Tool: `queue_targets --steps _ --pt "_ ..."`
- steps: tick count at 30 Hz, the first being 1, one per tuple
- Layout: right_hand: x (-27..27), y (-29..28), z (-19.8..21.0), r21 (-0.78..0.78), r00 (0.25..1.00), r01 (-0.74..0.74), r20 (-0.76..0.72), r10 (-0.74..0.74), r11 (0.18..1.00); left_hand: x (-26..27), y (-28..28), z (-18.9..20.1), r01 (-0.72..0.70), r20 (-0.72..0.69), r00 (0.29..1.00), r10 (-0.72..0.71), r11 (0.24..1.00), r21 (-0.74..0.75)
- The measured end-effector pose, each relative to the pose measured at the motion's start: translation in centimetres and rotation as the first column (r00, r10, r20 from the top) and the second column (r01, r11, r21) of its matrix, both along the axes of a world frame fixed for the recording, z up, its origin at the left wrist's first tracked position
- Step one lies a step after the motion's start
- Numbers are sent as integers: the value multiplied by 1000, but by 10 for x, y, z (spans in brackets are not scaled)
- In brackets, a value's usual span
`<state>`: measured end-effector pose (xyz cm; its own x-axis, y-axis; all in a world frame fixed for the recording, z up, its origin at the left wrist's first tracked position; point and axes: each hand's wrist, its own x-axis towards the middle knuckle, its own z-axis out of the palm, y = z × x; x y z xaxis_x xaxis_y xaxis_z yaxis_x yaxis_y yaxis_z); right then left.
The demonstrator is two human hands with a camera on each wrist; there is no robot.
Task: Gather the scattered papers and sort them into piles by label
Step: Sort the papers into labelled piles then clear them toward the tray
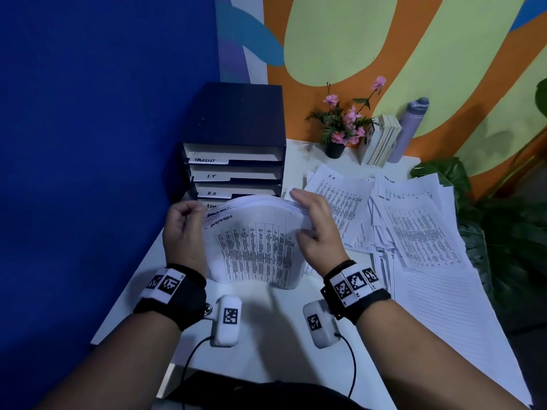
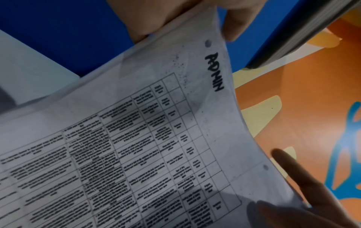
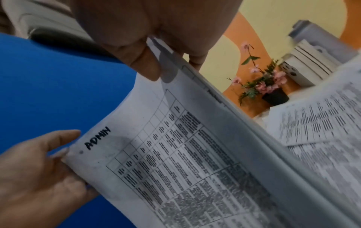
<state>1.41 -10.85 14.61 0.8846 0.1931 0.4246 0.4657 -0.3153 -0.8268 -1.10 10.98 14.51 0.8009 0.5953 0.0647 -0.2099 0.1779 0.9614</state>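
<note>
A thick stack of printed sheets marked ADMIN (image 1: 254, 241) stands on its lower edge on the white desk (image 1: 260, 315), bowed toward me. My left hand (image 1: 185, 229) grips its left edge near the label (image 2: 213, 72), thumb in front. My right hand (image 1: 315, 229) holds the right edge, thumb on the front sheet and fingers over the top (image 3: 148, 64). Behind the stack stands a dark tray organiser (image 1: 236, 161) with slots labelled TASKLIST, I.T, H.R and a partly hidden ADMIN slot. Loose sheets marked H.R (image 1: 340, 202) and other scattered papers (image 1: 420, 229) lie to the right.
A potted pink flower (image 1: 340, 128), upright books (image 1: 381, 140) and a grey bottle (image 1: 408, 128) line the desk's back edge. A blue wall (image 1: 103, 173) borders the left side. Lined sheets (image 1: 450, 321) cover the desk's right front. A leafy plant (image 1: 503, 232) stands beyond the right edge.
</note>
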Motion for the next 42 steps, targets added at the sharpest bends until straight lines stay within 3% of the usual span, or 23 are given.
queue_targets --steps 3,6,9,15,18,21,24,31,36,42 --pt "-5 5 7 334 957 40 -285 61 942 -5 3 -4 55 75 995 -60 996 70" --pt "-1 11 2 374 918 111 -393 49 921 -6 5 -14 38 56 997 -43 995 92" --pt "3 14 -4 307 930 91 -367 30 947 -1 7 -18 12 24 1000 -15 994 108" --pt "8 18 -2 387 931 149 -364 2 910 5 17 -29 202 119 970 -214 974 99" --pt "12 16 -1 466 934 184 -356 -7 865 5 31 -59 306 -124 950 -286 932 193" --pt "11 15 -2 513 936 145 -349 51 846 4 36 -70 344 -348 901 -259 915 210" --pt "7 16 -1 504 941 117 -332 67 856 9 28 -60 324 -272 934 -233 872 368" --pt "-5 21 -3 410 966 71 -256 40 909 0 7 -42 197 -230 960 -163 971 135" --pt "-1 15 -11 471 895 149 -438 84 869 -2 9 -47 201 -256 948 -187 979 28" --pt "7 20 -9 484 816 226 -569 107 845 8 5 -46 199 -255 948 -190 980 8"
